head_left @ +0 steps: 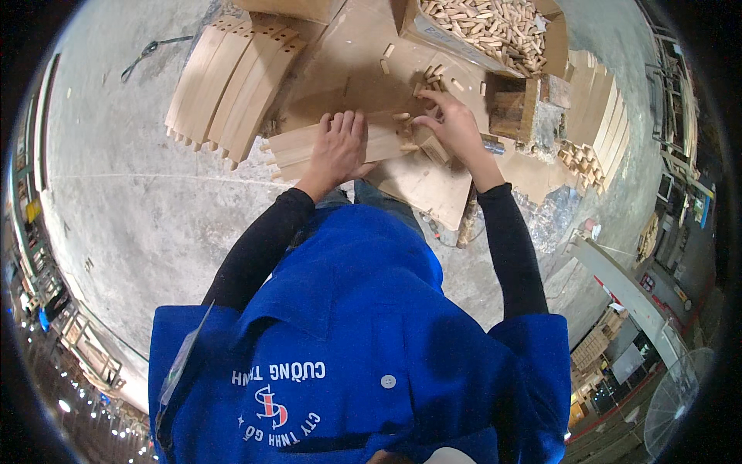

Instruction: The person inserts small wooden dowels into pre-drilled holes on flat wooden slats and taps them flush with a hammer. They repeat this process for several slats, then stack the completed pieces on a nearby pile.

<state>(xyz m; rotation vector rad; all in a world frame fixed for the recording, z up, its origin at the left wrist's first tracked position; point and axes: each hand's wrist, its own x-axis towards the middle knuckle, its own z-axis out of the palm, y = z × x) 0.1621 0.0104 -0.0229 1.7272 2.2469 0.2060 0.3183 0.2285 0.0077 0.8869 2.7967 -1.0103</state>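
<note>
My left hand (340,145) lies over a few pale wooden slats (297,147), its fingers bent over their far edge and the thumb on the near side. Short pegs stick out of the slats' left ends. By the right end, my right hand (454,130) has thumb and forefinger apart, with nothing visible between them. A wooden dowel (402,116) is at that slat end, just left of the right thumb. Several loose dowels (434,77) lie on the board (332,85) beyond the right fingertips. A small wooden block (435,149) sits under the right hand.
A cardboard box (456,45) full of dowels stands at the far right. Curved slats with holes in their far ends (232,85) are stacked on the left. More slats (599,100) stand right of a worn wooden block (533,112). A black cord (151,50) lies on the concrete floor.
</note>
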